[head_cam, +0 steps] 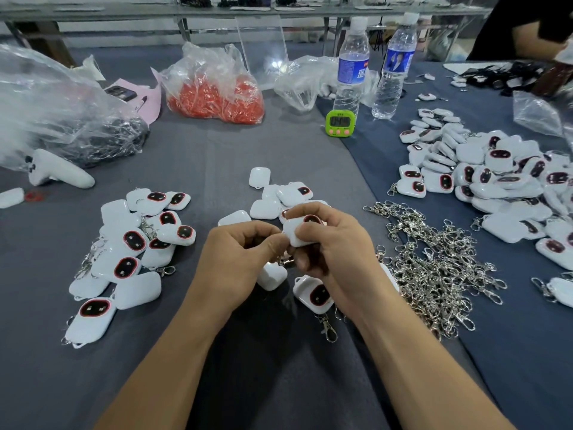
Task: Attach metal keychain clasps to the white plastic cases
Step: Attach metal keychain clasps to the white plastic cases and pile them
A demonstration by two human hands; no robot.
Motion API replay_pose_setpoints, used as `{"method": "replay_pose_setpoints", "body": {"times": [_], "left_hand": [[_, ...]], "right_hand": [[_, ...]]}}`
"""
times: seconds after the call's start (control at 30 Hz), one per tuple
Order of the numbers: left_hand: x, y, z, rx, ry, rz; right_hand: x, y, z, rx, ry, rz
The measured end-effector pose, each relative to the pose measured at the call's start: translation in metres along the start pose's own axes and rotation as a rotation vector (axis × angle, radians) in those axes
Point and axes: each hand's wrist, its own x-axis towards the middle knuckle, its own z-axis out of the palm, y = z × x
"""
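**White case (296,235) in both hands, clasp (285,261) at its corner**

Grey cloth (186,169) lies bare nearer than the case, on both sides of the forearms. The right hand (328,252) wraps the case, fingers curled behind it and thumb across its front. The left hand (245,252) pinches thumb and forefinger at the case's left corner. The clasp hangs from there between the palms; its ring is hidden by the fingertips.

Just nearer than the case, partly under the right hand, lies a clasped case (314,294), dark face up, its hook trailing toward the person. A plain case (271,276) sits under the left hand.

Left of the case, past a strip of bare cloth, is a left pile (130,243) of cases with clasps on. Close on the right spreads a clasp heap (434,268), tangled and reaching almost to the right wrist. A blue cloth (527,336) begins there, and its edge runs diagonally away.

Just beyond the case sit loose cases (273,197) touching one another. Further right, a big right pile (496,178) crowds the blue cloth.

Beyond the loose cases the grey cloth is bare up to a green timer (339,122). Two bottles (352,63) stand upright behind it. Far left of these are a red bag (214,91) and a clear bag (77,119). Another person's arm (521,32) shows at the far right corner.
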Motion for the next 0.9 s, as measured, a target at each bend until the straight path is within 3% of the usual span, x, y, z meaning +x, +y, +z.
{"method": "replay_pose_setpoints", "body": {"times": [0.17,0.33,0.4,0.47,0.6,0.77,0.9], "left_hand": [[-0.001,0.001,-0.009,0.175,0.025,0.179],[-0.005,-0.002,-0.008,0.698,0.073,0.497],[-0.007,-0.002,-0.006,0.787,0.112,0.519],[-0.009,0.0,-0.004,0.704,0.132,0.434],[-0.008,0.005,0.0,0.245,0.108,0.133],[-0.002,0.001,0.003,0.043,-0.049,-0.026],[-0.001,0.0,0.003,0.022,-0.049,-0.047]], "right_hand": [[-0.002,0.006,0.005,-0.086,0.066,-0.114],[-0.002,0.012,0.008,-0.243,0.128,-0.175],[-0.001,0.012,0.009,-0.239,0.134,-0.167],[0.0,0.011,0.008,-0.224,0.127,-0.145],[0.002,0.007,0.004,-0.113,0.099,-0.09],[0.003,0.003,0.001,-0.004,0.093,-0.017],[0.004,0.004,0.0,0.002,0.09,-0.02]]}}
